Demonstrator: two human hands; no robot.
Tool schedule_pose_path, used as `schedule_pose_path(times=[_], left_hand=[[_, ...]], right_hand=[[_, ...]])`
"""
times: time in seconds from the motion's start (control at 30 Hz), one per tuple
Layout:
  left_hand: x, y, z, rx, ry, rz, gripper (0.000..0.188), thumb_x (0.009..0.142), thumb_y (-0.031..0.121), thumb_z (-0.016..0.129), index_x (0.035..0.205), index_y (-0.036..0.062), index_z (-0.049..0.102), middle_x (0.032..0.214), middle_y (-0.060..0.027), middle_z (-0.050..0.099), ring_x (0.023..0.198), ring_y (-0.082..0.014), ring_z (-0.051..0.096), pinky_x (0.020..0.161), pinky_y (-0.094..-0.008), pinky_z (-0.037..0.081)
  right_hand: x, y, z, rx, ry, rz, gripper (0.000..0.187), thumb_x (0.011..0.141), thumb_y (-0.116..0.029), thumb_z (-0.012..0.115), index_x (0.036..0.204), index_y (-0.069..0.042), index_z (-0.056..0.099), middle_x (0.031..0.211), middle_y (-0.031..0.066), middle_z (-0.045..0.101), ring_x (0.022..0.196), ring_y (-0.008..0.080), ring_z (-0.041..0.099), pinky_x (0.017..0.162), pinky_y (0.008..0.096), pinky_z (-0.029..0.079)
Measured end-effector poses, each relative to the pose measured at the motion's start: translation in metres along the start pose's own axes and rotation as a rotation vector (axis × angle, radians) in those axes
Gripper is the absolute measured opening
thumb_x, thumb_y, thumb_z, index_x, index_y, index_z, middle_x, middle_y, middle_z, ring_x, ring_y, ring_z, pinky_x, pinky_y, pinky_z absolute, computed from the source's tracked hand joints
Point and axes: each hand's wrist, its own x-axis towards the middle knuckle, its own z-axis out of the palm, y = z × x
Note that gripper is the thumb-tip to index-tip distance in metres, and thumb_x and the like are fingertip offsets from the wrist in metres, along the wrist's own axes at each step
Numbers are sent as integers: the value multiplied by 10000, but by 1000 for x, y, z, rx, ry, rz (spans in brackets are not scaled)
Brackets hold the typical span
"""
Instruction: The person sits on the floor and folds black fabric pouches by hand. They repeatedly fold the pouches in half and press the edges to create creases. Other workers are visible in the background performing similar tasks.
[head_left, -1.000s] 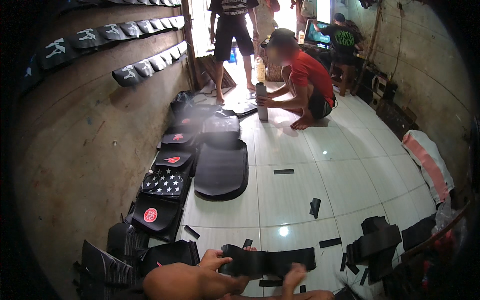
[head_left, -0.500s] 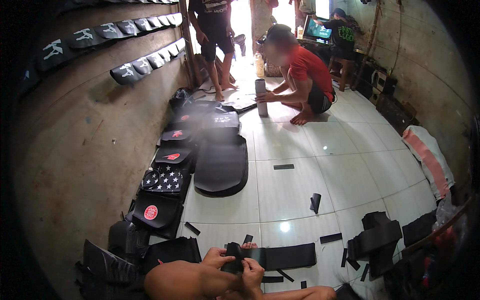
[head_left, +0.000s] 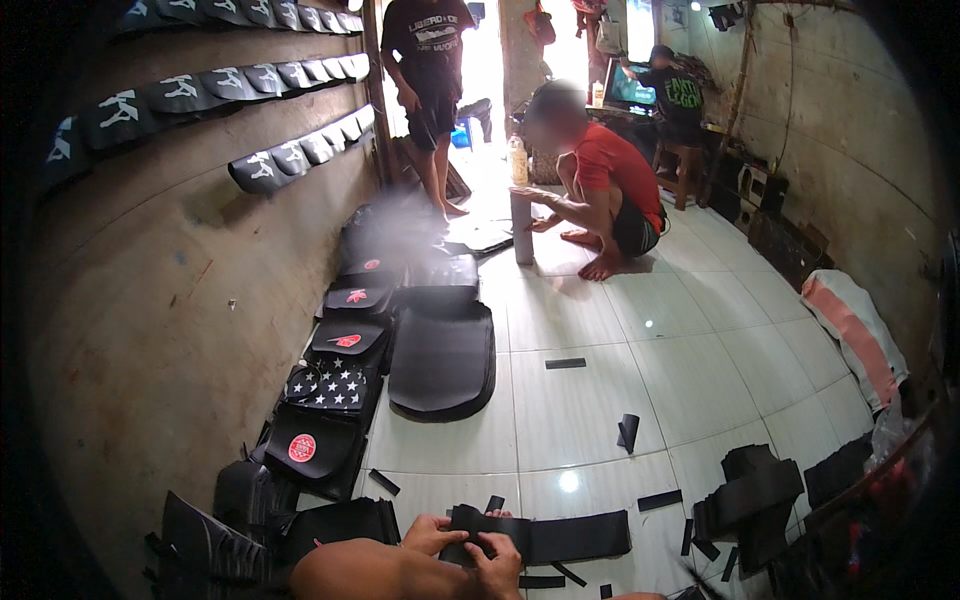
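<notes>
Black, flat material forms the long strip (head_left: 580,538), lying along the white tiled floor (head_left: 590,420), its left end lifted between both hands. The left hand (head_left: 430,534) pinches that end between thumb and fingers; the right hand (head_left: 497,564) grips it just beside (its palm is turned out of sight). Narrow black pieces (head_left: 541,582) lie near. Farther out, rounded black sheets (head_left: 440,365) are stacked, and a person in a red shirt (head_left: 612,160) squats, hands at an upright grey roll (head_left: 522,230).

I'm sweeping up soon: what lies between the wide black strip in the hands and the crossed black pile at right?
In the head view, narrow black pieces lie on white floor tiles, right of the wide strip.
</notes>
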Motion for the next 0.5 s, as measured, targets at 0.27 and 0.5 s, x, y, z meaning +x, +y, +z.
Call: schedule_pose_path(times=[0.27, 0.5], left_hand=[[-28, 39, 21, 240, 81, -56, 280, 812, 142, 770, 1020, -30, 694, 902, -54, 706, 795, -99, 628, 707, -255, 516], [-36, 44, 20, 136, 15, -41, 275, 817, 118, 758, 1034, -36, 689, 914, -60, 705, 802, -96, 624, 719, -257, 515]], right_hand=[[-4, -84, -29, 224, -40, 102, 161, 903, -107, 599, 1010, -4, 661, 936, 170, 651, 919, 299, 637, 813, 370, 490], [-6, -37, -25, 219, -55, 83, 172, 921, -118, 590, 1036, -8, 656, 924, 175, 652, 899, 263, 633, 799, 351, 488]])
